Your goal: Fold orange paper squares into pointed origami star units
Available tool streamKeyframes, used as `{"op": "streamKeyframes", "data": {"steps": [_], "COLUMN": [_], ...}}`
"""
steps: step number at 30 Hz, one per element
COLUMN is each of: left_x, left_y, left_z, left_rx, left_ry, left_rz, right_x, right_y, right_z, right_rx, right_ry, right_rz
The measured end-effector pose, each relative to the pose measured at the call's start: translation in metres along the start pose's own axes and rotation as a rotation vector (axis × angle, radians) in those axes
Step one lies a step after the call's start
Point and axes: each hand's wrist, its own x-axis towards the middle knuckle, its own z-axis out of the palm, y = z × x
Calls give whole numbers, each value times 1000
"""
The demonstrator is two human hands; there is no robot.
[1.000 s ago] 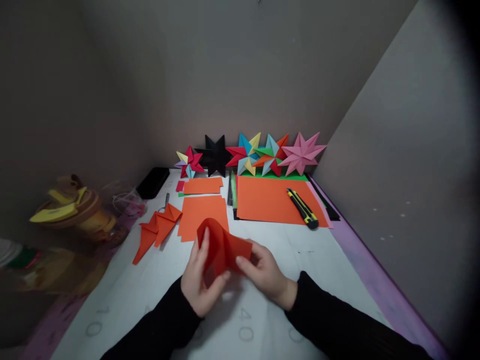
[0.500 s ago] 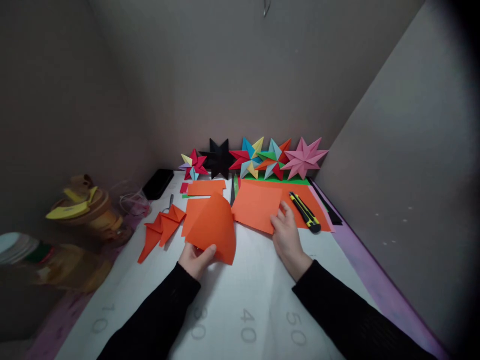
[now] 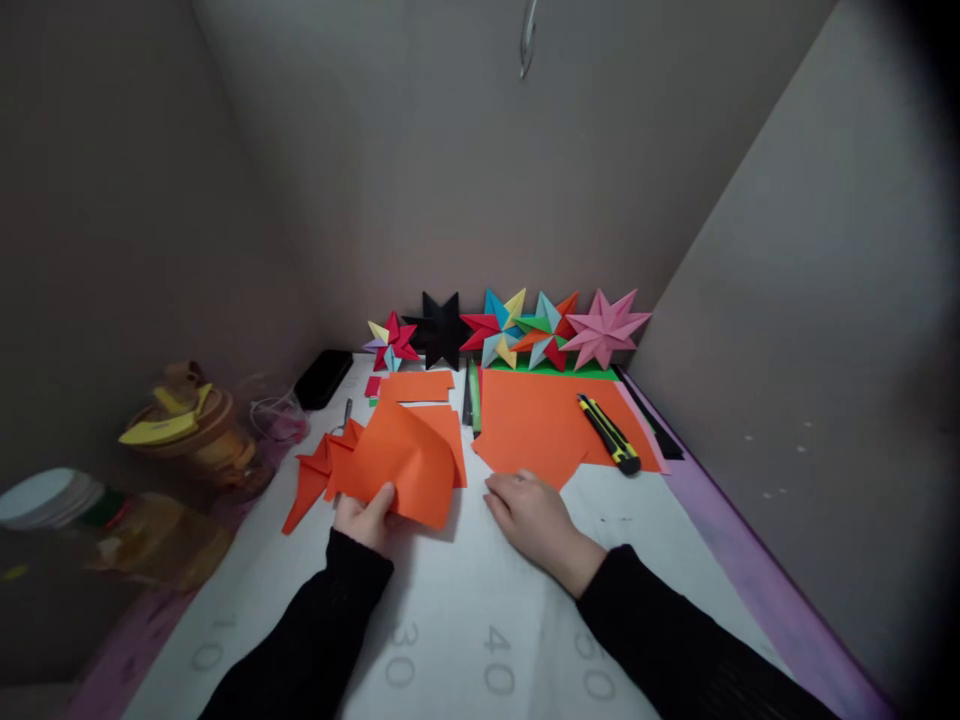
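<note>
An orange paper sheet (image 3: 405, 460), tilted and slightly bowed, is pinched at its near edge by my left hand (image 3: 365, 520), thumb on top. It partly covers other orange paper (image 3: 457, 450) and folded orange paper pieces (image 3: 315, 470). Another orange sheet (image 3: 529, 455) lies against the larger orange paper on the right. At its near edge, my right hand (image 3: 536, 520) is closed, fingers curled together. Whether those fingers grip the sheet's edge is hidden.
Folded paper stars (image 3: 499, 325) stand along the back wall. A yellow-black utility knife (image 3: 609, 435) lies on the orange paper stack. A black phone (image 3: 322, 378) is at back left, near a pot (image 3: 187, 420) and a jar (image 3: 60, 500). Numbers mark the white surface (image 3: 465, 620).
My left hand has moved left with its sheet, now over the folded pieces. The right-hand sheet is lower, beside the stack; my right hand has shifted left and its fingers have curled.
</note>
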Motion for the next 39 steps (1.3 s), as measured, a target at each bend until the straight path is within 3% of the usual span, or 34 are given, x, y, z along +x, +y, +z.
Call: {"op": "streamKeyframes", "data": {"steps": [3,5,9,13,16,19,22,25,28,32,39], "left_x": [-7,-9,-6,-1,3,9,17,23,26,25,11], "left_y": [4,4,1,1,5,8,7,4,2,7,27], "left_z": [3,5,4,-1,-7,-15,-22,-25,-28,-29,-25], "left_rx": [-119,-77,61,44,61,194,353,399,423,623,956], "left_ry": [-115,-200,-351,-433,-485,-552,-627,-703,-763,-866,-930], "left_rz": [-106,-149,-113,-99,-48,-9,-8,-3,29,237,770], "right_x": [3,4,-1,-5,-3,-1,0,-2,-3,-5,-6], "right_y": [5,11,16,14,14,16,16,12,11,13,12], "right_z": [-3,-2,6,10,11,12,12,11,8,8,8], "right_rx": [-127,-109,225,550,735,944,991,942,872,689,463], "right_ry": [21,54,176,243,266,219,122,11,-56,-108,-169], "right_rz": [101,131,122,-10,67,213,233,164,-32,-307,-438]}}
